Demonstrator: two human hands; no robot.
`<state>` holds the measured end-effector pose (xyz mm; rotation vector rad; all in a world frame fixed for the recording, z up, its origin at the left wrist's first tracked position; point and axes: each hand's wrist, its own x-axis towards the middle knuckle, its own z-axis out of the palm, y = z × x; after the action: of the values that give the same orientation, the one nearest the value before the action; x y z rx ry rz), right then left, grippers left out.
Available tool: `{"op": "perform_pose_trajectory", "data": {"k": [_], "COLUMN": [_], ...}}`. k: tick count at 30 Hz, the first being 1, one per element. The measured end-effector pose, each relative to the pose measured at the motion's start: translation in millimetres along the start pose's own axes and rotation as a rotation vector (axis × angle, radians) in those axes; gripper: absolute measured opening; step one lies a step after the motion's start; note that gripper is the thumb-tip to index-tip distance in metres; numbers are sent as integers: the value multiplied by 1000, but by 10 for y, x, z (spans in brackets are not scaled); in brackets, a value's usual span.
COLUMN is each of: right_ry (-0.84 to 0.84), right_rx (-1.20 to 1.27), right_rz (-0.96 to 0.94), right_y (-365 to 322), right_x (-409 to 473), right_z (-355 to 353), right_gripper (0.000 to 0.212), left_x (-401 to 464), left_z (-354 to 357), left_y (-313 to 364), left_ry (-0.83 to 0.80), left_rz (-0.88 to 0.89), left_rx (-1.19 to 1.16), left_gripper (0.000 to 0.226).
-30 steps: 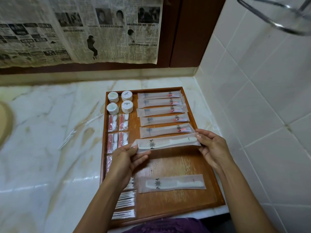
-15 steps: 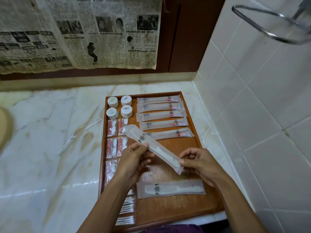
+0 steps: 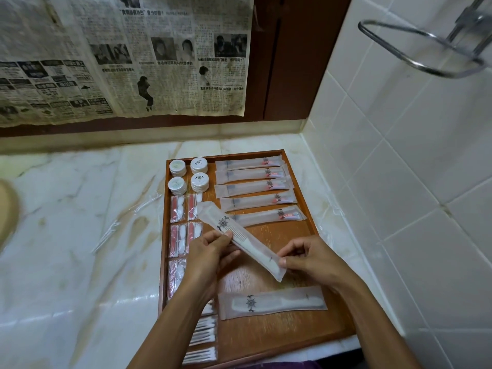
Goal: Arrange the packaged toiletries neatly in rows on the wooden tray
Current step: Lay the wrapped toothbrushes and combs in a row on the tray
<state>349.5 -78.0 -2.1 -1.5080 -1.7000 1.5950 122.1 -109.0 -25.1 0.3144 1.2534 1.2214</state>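
Note:
A wooden tray (image 3: 292, 339) lies on the marble counter. I hold a packaged white comb (image 3: 239, 235) slanted above the tray's middle: my left hand (image 3: 210, 254) grips its middle, my right hand (image 3: 308, 259) pinches its near end. A second packaged comb (image 3: 271, 302) lies flat near the tray's front. Several packaged toothbrushes (image 3: 255, 187) form a row at the back right. Round white soaps (image 3: 189, 175) sit at the back left, with red-and-white packets (image 3: 178, 211) and cotton-swab packets (image 3: 202, 334) running down the left side, partly hidden by my left arm.
A white tiled wall (image 3: 399, 182) stands close to the tray's right side, with a metal ring holder (image 3: 420, 49) above. Newspaper (image 3: 119, 57) covers the back wall. Clear plastic wrappers (image 3: 127, 219) lie on the marble counter (image 3: 66, 249) left of the tray.
The comb packet was held level just below the toothbrush row; both hands have turned it to a slant and drawn it toward me, the right hand pulling its end nearer.

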Motion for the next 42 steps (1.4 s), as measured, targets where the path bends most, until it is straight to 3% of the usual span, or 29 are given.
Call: {"op": "perform_pose_trajectory", "data": {"k": [6,10,16,20,23,27,34,38,42], "right_ry": [-22,106,177,110,179,370,455,585,597], "right_rx": [-125,-86,92,20,4,33,-73,-253,-447], "right_rz": [-22,-97,-177,-77,-69,-27,85,71,46], "right_y": [-63,-133,-253,-189,-105,52,274,311,356], "right_x": [42,96,156,169,170,187,261,344,433], "right_z": [20,16,14,7,-11,-131,-302,-325,-309], "right_gripper": [5,9,37,25,14,14,9,11,5], "left_x": [-17,-80,-156,-110,-55,52,187,245,233], "left_z": [14,39,76,116,116,24,-74,-71,-16], "left_y": [21,61,94,96,139,231,272,170,38], "left_ry": [-1,4,-263,-322,-369,-309,-186,-84,-7], "left_rz": [55,92,36,173,214,198,269,354,465], "left_rx": [78,369,743,965,1070,1168,1155,1232,1390], "left_gripper": [14,17,20,15,10,10,11,9,6]}}
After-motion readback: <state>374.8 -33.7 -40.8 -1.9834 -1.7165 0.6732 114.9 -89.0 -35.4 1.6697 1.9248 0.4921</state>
